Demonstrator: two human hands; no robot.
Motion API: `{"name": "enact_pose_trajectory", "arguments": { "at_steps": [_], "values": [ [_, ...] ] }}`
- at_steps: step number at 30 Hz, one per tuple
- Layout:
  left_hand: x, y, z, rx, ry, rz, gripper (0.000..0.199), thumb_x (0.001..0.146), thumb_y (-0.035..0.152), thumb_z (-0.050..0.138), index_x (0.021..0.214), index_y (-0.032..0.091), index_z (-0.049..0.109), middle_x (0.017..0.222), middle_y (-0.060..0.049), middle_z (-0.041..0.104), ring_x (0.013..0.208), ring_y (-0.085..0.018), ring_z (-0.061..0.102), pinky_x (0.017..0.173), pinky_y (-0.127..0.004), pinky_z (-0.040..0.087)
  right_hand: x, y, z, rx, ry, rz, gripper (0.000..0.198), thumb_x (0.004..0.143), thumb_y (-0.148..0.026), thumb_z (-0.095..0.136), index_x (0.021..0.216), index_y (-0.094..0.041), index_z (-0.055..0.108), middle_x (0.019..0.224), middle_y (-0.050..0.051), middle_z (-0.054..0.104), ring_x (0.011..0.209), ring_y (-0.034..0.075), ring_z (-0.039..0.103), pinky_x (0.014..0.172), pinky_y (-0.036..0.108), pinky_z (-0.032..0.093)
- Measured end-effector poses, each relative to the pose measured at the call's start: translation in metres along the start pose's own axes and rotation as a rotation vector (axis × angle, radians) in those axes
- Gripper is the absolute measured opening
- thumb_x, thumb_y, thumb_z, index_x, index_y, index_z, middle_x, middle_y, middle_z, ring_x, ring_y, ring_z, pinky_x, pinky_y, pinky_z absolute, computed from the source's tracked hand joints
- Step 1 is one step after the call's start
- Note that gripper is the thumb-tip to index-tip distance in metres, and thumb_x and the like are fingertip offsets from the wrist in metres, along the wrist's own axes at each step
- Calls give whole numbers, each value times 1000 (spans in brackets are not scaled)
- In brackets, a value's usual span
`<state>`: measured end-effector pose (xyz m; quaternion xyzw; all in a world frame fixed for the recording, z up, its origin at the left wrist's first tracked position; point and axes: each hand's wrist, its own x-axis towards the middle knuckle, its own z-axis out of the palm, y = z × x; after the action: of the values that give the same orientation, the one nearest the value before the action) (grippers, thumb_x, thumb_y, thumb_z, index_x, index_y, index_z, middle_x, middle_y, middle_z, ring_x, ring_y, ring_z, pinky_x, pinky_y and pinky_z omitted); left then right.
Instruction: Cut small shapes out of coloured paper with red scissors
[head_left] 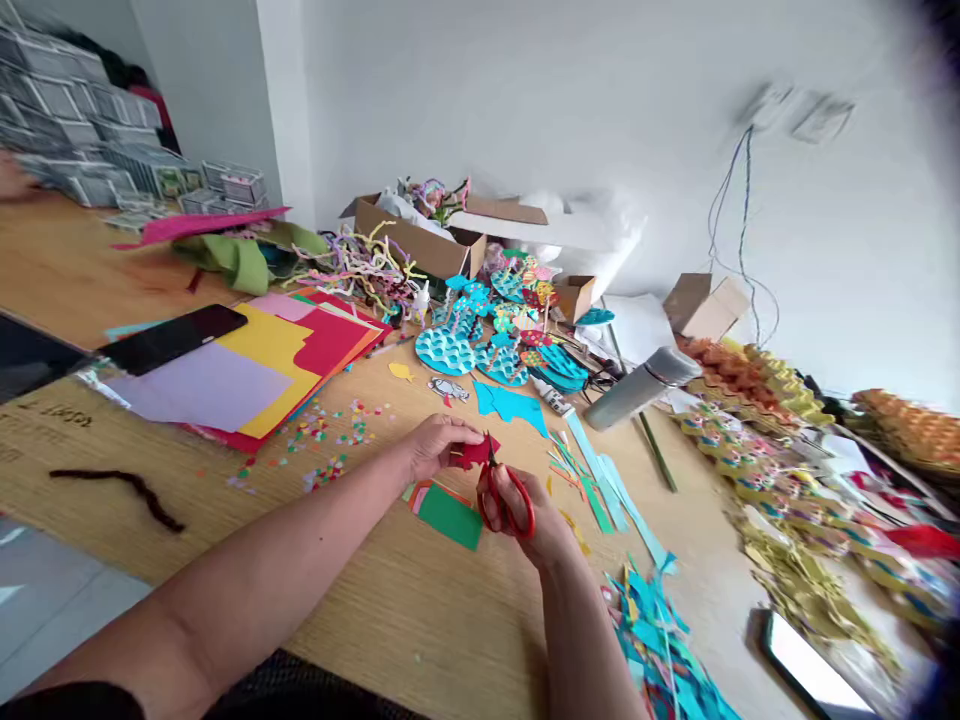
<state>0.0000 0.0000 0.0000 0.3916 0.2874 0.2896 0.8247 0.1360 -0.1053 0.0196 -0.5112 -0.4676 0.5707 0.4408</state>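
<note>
My left hand (441, 447) pinches a small piece of red paper (474, 454) above the wooden table. In my right hand (525, 515) are scissors with red handles (531, 508), fingers through the loops. Their dark blades (490, 447) point away from me and meet the red paper's right edge. Just below, a small stack of cut cards lies on the table, a green card (451, 517) on top. Beyond my hands are a blue paper sheet (514, 405), a yellow paper fish (401, 371) and a penguin cutout (448, 388).
Coloured paper sheets (202, 385) lie left with a black phone (176, 338) on them. Paper dots (330, 440) are scattered nearby. A grey bottle (641, 388) lies at right, with blue paper scraps (660, 640) nearer me. Blue fish decorations (446, 350) stand behind.
</note>
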Motion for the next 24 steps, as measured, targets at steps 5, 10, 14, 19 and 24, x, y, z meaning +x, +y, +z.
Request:
{"name": "enact_pose_trajectory", "arguments": {
  "at_steps": [5,10,14,19,24],
  "values": [
    [1,0,0,17,4,23,26,51,28,77,65,11,65,63,-5,66,54,-12,56,53,-26,41,0,0,0,0,4,2,47,83,-60,55,68,-15,56,43,-4,47,39,8,39,40,21,21],
    [0,0,1,50,37,29,26,51,28,77,66,12,64,66,-4,67,59,-13,58,58,-26,41,0,-2,0,10,13,28,45,82,-59,56,71,-15,56,45,-4,48,40,8,41,39,20,20],
    [-2,1,3,76,48,30,25,51,28,77,65,12,64,65,-3,66,59,-12,58,60,-26,40,0,-2,-1,5,23,38,45,82,-59,56,72,-15,56,46,-4,48,40,7,40,39,19,21],
    [-3,2,5,91,60,33,23,52,28,76,64,13,63,64,-2,65,57,-12,57,59,-26,39,0,-2,-1,-6,20,42,46,82,-59,56,72,-14,57,46,-3,49,40,7,40,39,19,20],
    [-3,2,6,98,62,29,23,51,28,76,63,13,63,63,-2,65,57,-11,56,59,-25,38,0,-2,-1,-15,31,49,46,82,-59,56,72,-15,57,46,-3,50,40,7,41,39,19,19]
  ]
}}
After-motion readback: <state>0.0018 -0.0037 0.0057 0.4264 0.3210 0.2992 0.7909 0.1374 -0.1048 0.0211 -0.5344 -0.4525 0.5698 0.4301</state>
